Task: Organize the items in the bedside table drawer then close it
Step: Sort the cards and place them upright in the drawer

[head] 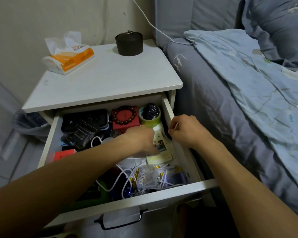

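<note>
The drawer [163, 192] of the white bedside table [100, 79] stands pulled out, its black handle [120, 220] nearest the camera. At its front lie tangled white cables [127, 176], a clear bag of dice [148, 177], a blue round thing [122, 188] and something green [100, 194]. Further in, the left hand [141, 140] reaches down with its fingers bent onto a pale card packet [162, 152]; whether it grips the packet cannot be told. The right hand [187, 129] is at the drawer's right wall, fingers curled, seemingly pinching something small and dark at the wall's edge; what it holds is unclear. At the back sit 1 black case [86, 119], a red box [126, 119] with a bead bracelet [125, 115] on it, and a green tape roll [150, 117] with a dark watch inside. A second red box [64, 154] lies by the left wall. On the tabletop stand a tissue pack [69, 57] and a dark round tin [129, 43]. The bed [230, 91] lies to the right.
</note>
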`<control>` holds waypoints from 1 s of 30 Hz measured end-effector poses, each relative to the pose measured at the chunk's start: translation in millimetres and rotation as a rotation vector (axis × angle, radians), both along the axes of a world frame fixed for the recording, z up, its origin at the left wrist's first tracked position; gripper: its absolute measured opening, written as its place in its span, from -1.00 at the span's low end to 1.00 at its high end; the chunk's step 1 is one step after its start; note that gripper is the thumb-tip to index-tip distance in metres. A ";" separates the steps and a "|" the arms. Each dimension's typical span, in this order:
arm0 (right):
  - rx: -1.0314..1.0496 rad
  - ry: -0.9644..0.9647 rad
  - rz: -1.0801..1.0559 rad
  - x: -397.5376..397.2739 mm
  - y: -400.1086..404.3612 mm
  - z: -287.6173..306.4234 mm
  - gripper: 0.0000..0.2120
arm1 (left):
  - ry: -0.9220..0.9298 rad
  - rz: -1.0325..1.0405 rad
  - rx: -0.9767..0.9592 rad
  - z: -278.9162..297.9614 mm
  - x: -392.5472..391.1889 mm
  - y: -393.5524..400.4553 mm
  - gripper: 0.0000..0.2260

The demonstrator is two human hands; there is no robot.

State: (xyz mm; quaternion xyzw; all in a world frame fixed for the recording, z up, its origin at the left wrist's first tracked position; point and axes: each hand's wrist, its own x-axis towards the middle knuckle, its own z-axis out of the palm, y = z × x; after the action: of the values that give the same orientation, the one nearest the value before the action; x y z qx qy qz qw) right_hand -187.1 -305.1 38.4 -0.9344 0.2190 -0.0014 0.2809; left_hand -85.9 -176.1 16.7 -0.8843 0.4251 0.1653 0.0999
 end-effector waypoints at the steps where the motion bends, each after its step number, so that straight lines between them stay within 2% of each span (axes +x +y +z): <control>1: -0.013 0.004 0.010 0.7 0.8 -0.8 -0.88 | 0.025 0.013 0.017 -1.8 -4.7 -0.6 -0.60; 10: 0.028 -0.015 0.027 -3.2 -1.3 -0.6 -0.86 | 0.068 0.048 0.093 -1.8 -26.1 -14.5 -0.58; 15: 0.035 -0.023 0.024 -7.7 -3.8 -2.0 -0.82 | 0.036 0.068 0.020 -6.2 -26.4 -10.8 -0.75; 27: 0.069 -0.014 0.031 -9.7 -8.4 -6.5 -0.84 | 0.006 0.115 -0.081 -11.9 -35.4 -4.4 -0.77; 30: 0.065 -0.007 0.031 -7.5 -7.5 -7.7 -0.85 | 0.026 0.129 -0.098 -16.3 -34.7 2.2 -0.70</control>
State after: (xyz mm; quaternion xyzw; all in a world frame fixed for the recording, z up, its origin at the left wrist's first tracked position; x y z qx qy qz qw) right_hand -194.6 -312.6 30.8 -0.9281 0.2036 0.0069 0.3118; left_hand -120.6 -174.0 0.4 -0.9114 0.3763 0.1617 0.0402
